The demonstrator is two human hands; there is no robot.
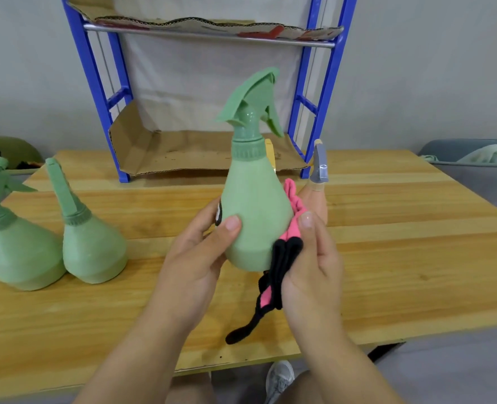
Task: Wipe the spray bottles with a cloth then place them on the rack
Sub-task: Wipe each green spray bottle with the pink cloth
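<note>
Pear-shaped matte green spray bottle [253, 205], crumpled pink-black cloth [282, 258], both hands

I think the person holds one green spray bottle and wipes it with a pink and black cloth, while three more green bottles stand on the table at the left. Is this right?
Not quite. The head view shows only two bottles standing at the left, not three. The rest holds: the left hand holds the spray bottle, and the right hand presses the pink and black cloth to it.

No readable text is showing anywhere; a black-and-white mark on the held spray bottle [253, 217], centre frame, is lying mostly hidden behind the left hand [194, 258].
</note>
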